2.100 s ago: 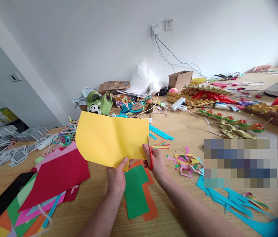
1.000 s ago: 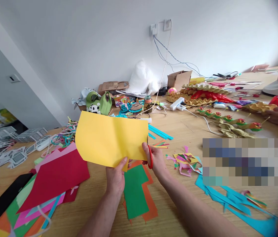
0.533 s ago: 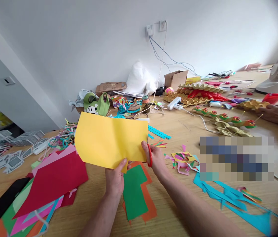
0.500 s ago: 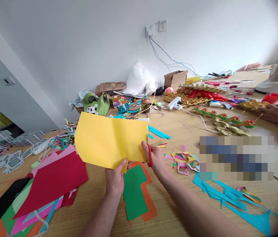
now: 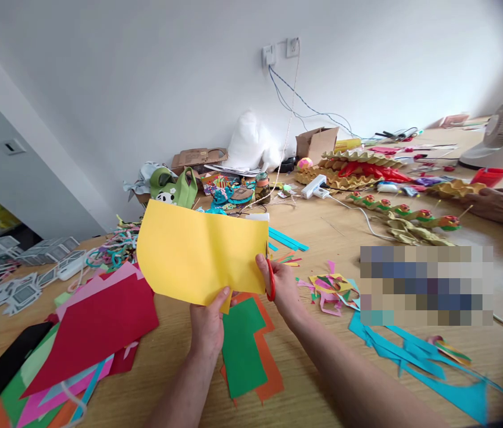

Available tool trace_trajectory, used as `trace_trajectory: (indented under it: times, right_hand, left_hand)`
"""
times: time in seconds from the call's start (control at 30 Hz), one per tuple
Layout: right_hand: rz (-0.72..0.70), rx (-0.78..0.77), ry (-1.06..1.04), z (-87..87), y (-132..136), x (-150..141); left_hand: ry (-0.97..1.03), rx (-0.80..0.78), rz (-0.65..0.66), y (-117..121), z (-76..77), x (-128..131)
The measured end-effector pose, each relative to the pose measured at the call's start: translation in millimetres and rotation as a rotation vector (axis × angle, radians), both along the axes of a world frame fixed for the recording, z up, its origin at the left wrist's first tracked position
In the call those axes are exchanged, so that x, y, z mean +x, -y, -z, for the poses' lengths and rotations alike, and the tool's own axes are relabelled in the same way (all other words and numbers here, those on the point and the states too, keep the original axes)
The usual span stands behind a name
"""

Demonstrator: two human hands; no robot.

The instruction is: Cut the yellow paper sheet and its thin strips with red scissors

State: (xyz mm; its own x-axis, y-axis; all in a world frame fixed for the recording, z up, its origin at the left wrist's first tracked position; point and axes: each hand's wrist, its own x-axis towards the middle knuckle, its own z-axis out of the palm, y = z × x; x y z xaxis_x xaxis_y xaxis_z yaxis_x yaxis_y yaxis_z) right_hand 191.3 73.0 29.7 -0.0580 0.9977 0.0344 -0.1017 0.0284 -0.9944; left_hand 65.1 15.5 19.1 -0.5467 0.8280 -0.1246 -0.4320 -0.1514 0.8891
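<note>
My left hand [image 5: 209, 324] pinches the lower edge of a yellow sheet of paper [image 5: 189, 252], thumb in front. The sheet is held up above the table, with a crease near the thumb. Red-handled scissors [image 5: 271, 280] are in my right hand [image 5: 280, 285], fingers closed around the handles. Their blades stand upright at the sheet's right edge; how far they are apart I cannot tell. Below my hands lies a cut green paper piece [image 5: 245, 351] on top of an orange paper piece [image 5: 273, 371].
Coloured sheets [image 5: 100, 327] are piled at left beside a black phone-like slab [image 5: 8, 371]. Blue paper strips [image 5: 439, 380] and small scraps [image 5: 332, 285] lie at right. Behind are a power strip [image 5: 314, 186] and egg cartons [image 5: 345, 172]. Another person's hand [image 5: 492, 208] is at far right.
The upper left of the yellow sheet has shifted very slightly up and right. Both hands keep their grip and position.
</note>
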Motion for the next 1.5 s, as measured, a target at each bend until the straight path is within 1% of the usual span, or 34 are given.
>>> trace_trajectory:
  times: [0.2, 0.4, 0.7, 0.8, 1.03, 1.33, 1.5]
  right_hand:
    - [-0.011, 0.005, -0.066, 7.8, -3, -1]
    - [-0.033, 0.02, -0.104, 7.1, -2, -1]
    - [0.004, 0.034, -0.035, 9.8, -3, -1]
    - [0.013, 0.03, -0.037, 9.7, -3, -1]
    - [-0.026, -0.003, -0.145, 12.2, -3, -2]
    - [-0.024, -0.005, -0.135, 5.0, 1, -1]
    - [-0.016, -0.022, -0.126, 5.6, 0, -2]
  left_hand:
    - [0.012, 0.032, 0.014, 0, -0.8, 1]
    - [-0.009, 0.045, 0.029, 1, -0.3, 0]
    - [0.031, 0.038, 0.034, 1, 0.9, 1]
    - [0.038, 0.012, 0.031, 1, 0.3, 2]
    - [0.051, -0.012, 0.018, 0, 0.9, 2]
    - [0.069, -0.025, 0.011, 1, -1.5, 4]
    - [0.07, -0.027, 0.009, 0, -0.5, 4]
